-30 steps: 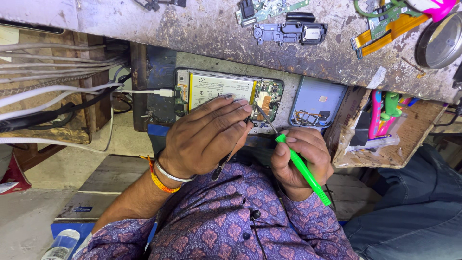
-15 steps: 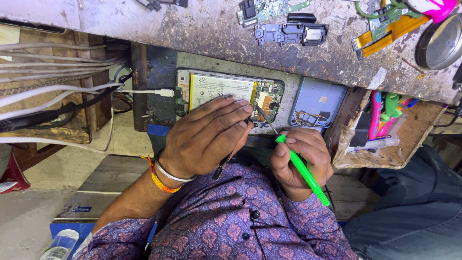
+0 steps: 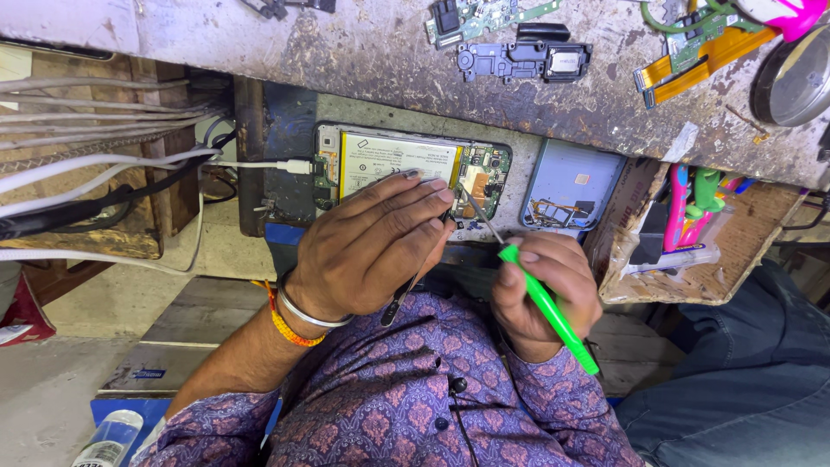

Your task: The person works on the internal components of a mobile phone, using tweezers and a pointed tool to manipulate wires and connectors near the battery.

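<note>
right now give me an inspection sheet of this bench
surface: worn, stained grey workbench.
job's things: opened phone with yellow-labelled battery and exposed green board on the bench; grey back cover beside it.
clutter: black plastic phone frame part, orange flex strip, round metal tin, cardboard box of pink and green tools.
hands: left hand rests on the phone with thin dark tweezers; right hand holds a green-handled screwdriver, tip at the board.
cables: white charging cable plugged into the phone; grey wire bundle at left.
surroundings: another person's blue-jeaned leg.
</note>
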